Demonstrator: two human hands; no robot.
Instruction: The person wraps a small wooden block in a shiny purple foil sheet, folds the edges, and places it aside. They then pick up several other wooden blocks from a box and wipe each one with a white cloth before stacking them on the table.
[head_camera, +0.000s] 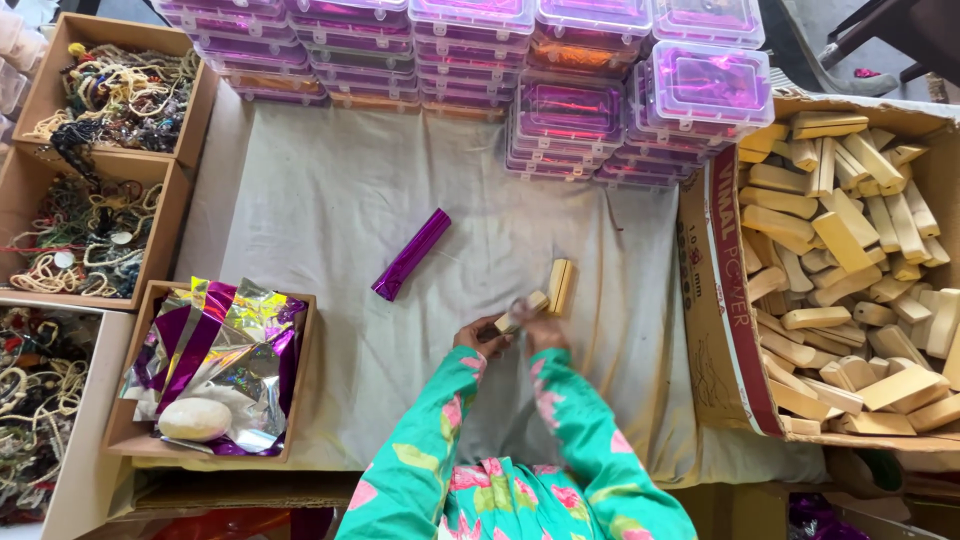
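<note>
Both hands meet near the cloth's (330, 200) near edge, the left hand (481, 338) and right hand (541, 330) closed together on a pale wooden block (524, 310). Two more blocks (561, 286) stand just beyond it. A purple-wrapped block (411, 254) lies farther left. A carton (712, 300) of bare blocks sits right, foil sheets (215, 345) left, stacked clear boxes (470, 50) far.

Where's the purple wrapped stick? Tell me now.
In the head view, the purple stick lies slanted on the grey cloth, left of centre, up-left of both hands and the bare wooden blocks, above the foil box.
</note>
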